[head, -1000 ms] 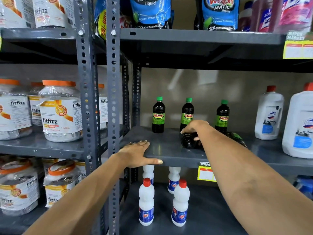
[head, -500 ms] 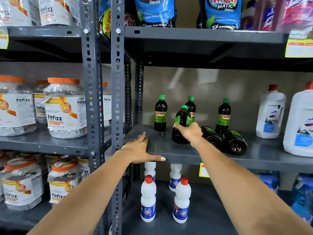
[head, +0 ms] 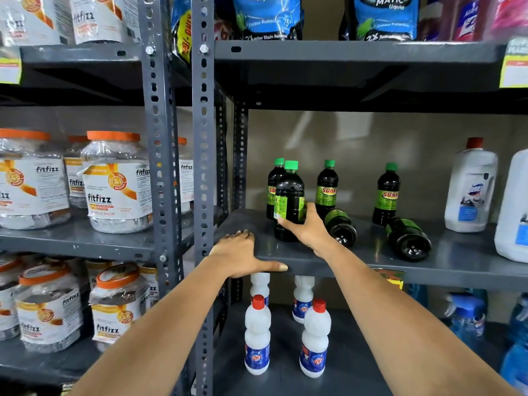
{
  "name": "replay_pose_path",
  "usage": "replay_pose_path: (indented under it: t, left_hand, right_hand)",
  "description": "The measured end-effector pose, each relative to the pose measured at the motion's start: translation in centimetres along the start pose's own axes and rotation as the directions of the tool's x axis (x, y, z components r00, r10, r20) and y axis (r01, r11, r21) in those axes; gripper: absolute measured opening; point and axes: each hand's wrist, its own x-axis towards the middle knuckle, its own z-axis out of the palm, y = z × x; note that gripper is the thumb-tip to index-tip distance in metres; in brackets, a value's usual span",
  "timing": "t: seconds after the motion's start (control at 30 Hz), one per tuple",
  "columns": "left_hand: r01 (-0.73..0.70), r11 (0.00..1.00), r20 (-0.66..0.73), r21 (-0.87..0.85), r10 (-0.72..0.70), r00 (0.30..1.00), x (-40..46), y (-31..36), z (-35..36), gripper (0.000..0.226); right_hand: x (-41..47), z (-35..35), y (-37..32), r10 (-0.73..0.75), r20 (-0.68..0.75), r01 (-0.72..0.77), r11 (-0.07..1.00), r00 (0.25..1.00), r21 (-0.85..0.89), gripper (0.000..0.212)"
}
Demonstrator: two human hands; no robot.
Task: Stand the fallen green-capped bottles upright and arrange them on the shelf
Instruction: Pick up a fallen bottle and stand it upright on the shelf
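Note:
My right hand [head: 310, 228] grips a dark green-capped bottle [head: 288, 195] that stands upright near the front left of the grey middle shelf [head: 371, 258]. Three more green-capped bottles stand upright at the back: one [head: 272, 181] just behind the held one, one in the middle [head: 327, 187] and one to the right [head: 388, 192]. Two bottles lie on their sides with their bases facing me, one [head: 341, 227] beside my right wrist and another [head: 408, 238] further right. My left hand [head: 243, 254] rests flat on the shelf's front left corner, holding nothing.
Large white red-capped jugs [head: 471, 187] stand at the right end of the same shelf. Small white red-capped bottles [head: 257, 335] stand on the shelf below. Grey perforated uprights [head: 203, 167] divide this bay from orange-lidded jars [head: 117, 181] on the left. Blue pouches [head: 267, 17] hang above.
My right hand lifted a fallen bottle from the pile, tipped it up and moved it left; it now stands upright in front of the leftmost bottle. My left hand stayed on the shelf edge.

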Motion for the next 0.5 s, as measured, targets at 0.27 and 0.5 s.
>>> replay_pose_path:
  t: [0.27,0.5]
  left_hand:
    - [0.036,0.999,-0.001,-0.009,-0.036,0.999,0.0,0.1,0.0,0.146]
    - [0.007,1.0,0.003,-0.008,-0.007,1.0,0.2,-0.1,0.1,0.144]
  right_hand:
    - [0.9,0.0,0.4,0.046,0.018,-0.047,0.998,0.999,0.046,0.07]
    - [1.9,0.3,0.6,0.114,0.082,-0.121,0.989,0.99,0.086,0.077]
